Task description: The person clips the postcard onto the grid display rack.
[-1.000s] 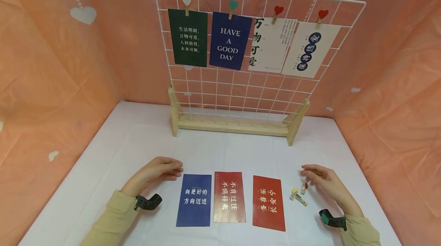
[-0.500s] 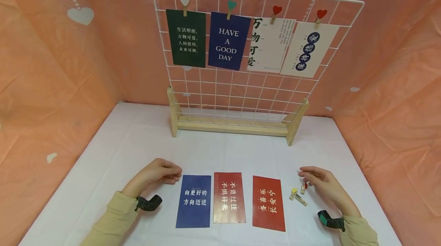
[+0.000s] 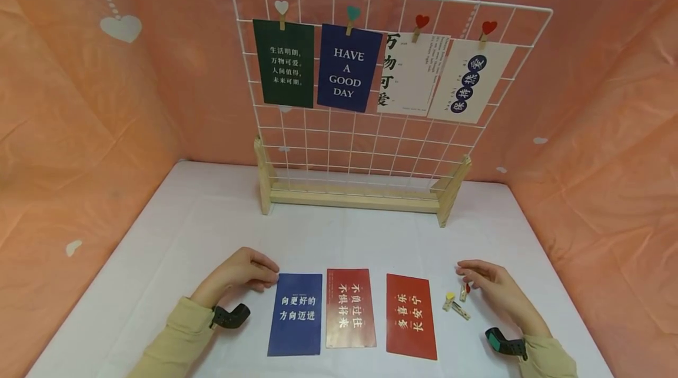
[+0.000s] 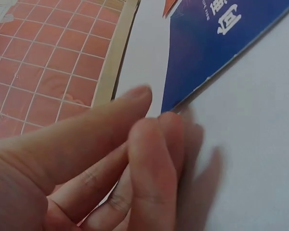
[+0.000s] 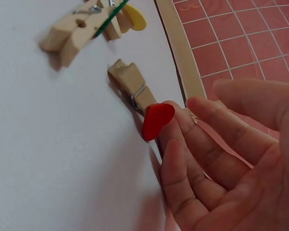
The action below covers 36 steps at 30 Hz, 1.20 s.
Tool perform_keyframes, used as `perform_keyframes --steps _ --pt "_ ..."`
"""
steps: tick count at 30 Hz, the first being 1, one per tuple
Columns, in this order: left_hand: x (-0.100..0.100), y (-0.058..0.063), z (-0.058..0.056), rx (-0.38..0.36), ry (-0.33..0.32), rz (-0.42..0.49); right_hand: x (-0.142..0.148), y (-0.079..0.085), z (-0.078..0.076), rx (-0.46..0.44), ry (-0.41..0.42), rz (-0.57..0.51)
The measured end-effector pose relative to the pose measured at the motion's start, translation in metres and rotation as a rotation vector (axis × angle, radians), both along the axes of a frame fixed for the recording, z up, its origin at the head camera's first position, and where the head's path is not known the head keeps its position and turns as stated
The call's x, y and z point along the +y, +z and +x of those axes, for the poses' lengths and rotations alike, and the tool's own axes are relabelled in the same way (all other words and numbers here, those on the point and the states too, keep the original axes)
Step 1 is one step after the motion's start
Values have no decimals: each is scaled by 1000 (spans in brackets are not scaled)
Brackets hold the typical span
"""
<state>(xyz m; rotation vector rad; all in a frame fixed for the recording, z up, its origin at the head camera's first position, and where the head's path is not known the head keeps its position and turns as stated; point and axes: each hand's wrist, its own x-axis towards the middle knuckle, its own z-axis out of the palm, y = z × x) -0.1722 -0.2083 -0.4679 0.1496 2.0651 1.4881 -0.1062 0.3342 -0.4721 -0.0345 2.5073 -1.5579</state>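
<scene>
My left hand (image 3: 238, 272) is at the top left corner of a blue postcard (image 3: 295, 314) with white characters. In the left wrist view its loosely bent fingers (image 4: 151, 163) lie at the card's corner (image 4: 207, 53); whether they touch it I cannot tell. On the other side my right hand (image 3: 495, 287) hovers by a small wooden clothespin with a red heart (image 5: 159, 120). Its relaxed fingers are beside the heart and hold nothing. A clothespin with a yellow heart (image 3: 450, 296) and another wooden clothespin (image 3: 461, 311) lie close by.
Two red postcards, one in the middle (image 3: 351, 308) and one on the right (image 3: 411, 317), lie on the white table (image 3: 212, 207). Behind them stands a white wire grid (image 3: 360, 154) on a wooden base (image 3: 355, 198). Several postcards hang from it by heart clothespins.
My left hand has come down slightly to the blue postcard's corner. The right hand has shifted a little left over the red-heart clothespin. The whole head view has tilted slightly.
</scene>
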Motion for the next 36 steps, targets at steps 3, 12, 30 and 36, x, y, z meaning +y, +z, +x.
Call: perform_keyframes --steps 3,12,30,36 --pt "1 -1 0 12 -2 -19 -1 -1 1 1 -5 5" --pt "6 1 2 50 25 -95 -2 -1 2 11 -3 22" --pt "13 1 1 73 46 -93 -1 0 1 -12 -8 12" --pt "8 2 -3 56 -6 -14 0 0 1 -3 1 17"
